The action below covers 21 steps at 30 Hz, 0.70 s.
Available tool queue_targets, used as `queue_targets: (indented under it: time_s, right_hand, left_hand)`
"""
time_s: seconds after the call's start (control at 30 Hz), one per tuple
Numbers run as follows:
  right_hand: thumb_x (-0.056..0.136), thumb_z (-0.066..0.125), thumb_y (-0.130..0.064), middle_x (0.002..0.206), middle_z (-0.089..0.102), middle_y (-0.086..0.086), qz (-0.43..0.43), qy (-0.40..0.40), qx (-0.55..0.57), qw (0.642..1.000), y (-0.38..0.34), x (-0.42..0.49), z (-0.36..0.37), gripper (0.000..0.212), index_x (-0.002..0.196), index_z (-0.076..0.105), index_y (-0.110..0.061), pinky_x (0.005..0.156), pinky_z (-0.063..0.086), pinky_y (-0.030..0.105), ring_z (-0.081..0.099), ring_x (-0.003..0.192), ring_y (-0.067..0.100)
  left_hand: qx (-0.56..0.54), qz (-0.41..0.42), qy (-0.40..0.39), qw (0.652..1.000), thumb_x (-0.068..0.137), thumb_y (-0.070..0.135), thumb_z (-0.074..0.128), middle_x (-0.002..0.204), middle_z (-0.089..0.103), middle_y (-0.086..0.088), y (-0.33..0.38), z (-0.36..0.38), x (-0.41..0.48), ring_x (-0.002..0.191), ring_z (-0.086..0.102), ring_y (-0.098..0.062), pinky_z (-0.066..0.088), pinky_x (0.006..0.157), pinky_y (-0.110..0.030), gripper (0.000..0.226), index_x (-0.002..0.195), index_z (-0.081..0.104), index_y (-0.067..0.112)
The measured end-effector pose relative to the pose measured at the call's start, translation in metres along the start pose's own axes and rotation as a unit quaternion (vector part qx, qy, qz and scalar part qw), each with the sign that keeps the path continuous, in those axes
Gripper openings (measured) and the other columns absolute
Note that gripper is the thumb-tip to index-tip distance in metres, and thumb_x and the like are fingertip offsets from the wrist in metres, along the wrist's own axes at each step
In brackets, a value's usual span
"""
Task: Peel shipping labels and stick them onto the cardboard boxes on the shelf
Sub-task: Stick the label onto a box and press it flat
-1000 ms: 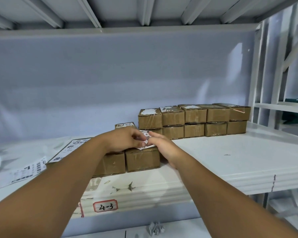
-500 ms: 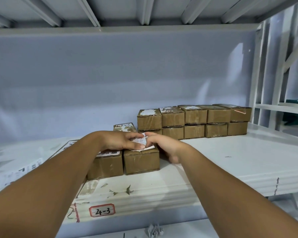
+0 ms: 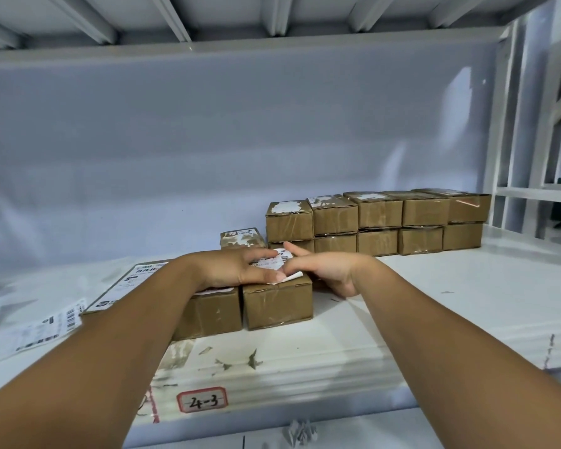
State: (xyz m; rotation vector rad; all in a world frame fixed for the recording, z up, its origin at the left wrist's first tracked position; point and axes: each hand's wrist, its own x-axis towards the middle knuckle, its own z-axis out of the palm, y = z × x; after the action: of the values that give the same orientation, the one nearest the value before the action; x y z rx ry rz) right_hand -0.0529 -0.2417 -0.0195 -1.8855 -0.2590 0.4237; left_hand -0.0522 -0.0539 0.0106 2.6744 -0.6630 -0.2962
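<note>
Two hands meet on the label (image 3: 277, 261) atop the front box (image 3: 277, 301): left hand (image 3: 227, 268) presses flat-fingered, right hand (image 3: 327, 270) reaches its three o'clock edge, grip cannot be told. Smoothing outward toward the lifted five o'clock corner should avoid wrinkles
</note>
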Motion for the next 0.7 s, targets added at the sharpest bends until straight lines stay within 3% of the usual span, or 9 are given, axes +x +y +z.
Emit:
queue_targets:
  time_s: [0.07,0.17,0.33,0.47,0.6,0.7]
  right_hand:
    - [0.055,0.076,-0.037,0.135,0.044,-0.004,-0.007,-0.009,-0.006,1.0,0.002,-0.001,-0.002,0.111,0.147,0.015,-0.044,0.089,0.046,0.025,0.05,0.116,0.011]
    - [0.068,0.079,-0.032,0.131,0.043,-0.007,-0.024,-0.031,-0.019,0.999,0.005,-0.005,-0.008,0.106,0.149,0.012,-0.039,0.09,0.042,0.023,0.046,0.119,0.01]
    - [0.075,0.074,-0.021,0.116,0.055,-0.012,-0.047,-0.075,-0.007,0.996,0.008,-0.012,-0.016,0.095,0.15,0.016,-0.033,0.079,0.045,0.018,0.052,0.104,0.001]
    - [0.075,0.071,-0.023,0.116,0.053,-0.013,-0.044,-0.065,-0.015,0.997,0.008,-0.01,-0.015,0.097,0.151,0.012,-0.032,0.076,0.041,0.015,0.05,0.103,-0.002]
    - [0.066,0.071,-0.029,0.129,0.048,-0.008,-0.049,-0.055,-0.032,0.997,0.01,-0.008,-0.014,0.105,0.151,0.009,-0.032,0.085,0.037,0.017,0.045,0.115,0.004]
    - [0.066,0.068,-0.029,0.119,0.051,-0.014,-0.049,-0.055,-0.025,0.997,0.01,-0.008,-0.013,0.103,0.151,0.01,-0.032,0.078,0.038,0.014,0.047,0.105,-0.005]
  left_hand:
    - [0.008,-0.004,0.0,1.0,0.051,0.084,0.049,0.156,0.016,0.014,0.001,0.0,-0.001,0.142,0.015,-0.009,0.012,0.116,-0.034,0.103,0.143,0.024,0.047]
    - [0.029,-0.011,0.0,1.0,0.056,0.082,0.048,0.156,0.014,0.013,0.004,0.0,-0.004,0.143,0.012,-0.01,0.01,0.116,-0.036,0.099,0.144,0.021,0.047]
    - [0.063,-0.015,-0.004,0.998,0.059,0.079,0.044,0.157,0.013,0.013,0.008,0.001,-0.006,0.144,0.012,-0.011,0.01,0.116,-0.036,0.096,0.145,0.018,0.047]
    - [0.065,-0.021,-0.008,0.998,0.059,0.082,0.043,0.157,0.012,0.012,0.011,0.0,-0.009,0.144,0.012,-0.012,0.011,0.115,-0.036,0.098,0.145,0.016,0.046]
    - [0.13,-0.038,-0.026,0.991,0.065,0.085,0.038,0.158,0.009,0.01,0.017,-0.003,-0.011,0.144,0.009,-0.013,0.008,0.113,-0.035,0.098,0.148,0.011,0.041]
    - [0.156,-0.075,-0.057,0.983,0.073,0.077,0.038,0.157,0.016,0.009,0.029,-0.009,-0.015,0.144,0.011,-0.013,0.011,0.111,-0.032,0.092,0.15,0.012,0.034]
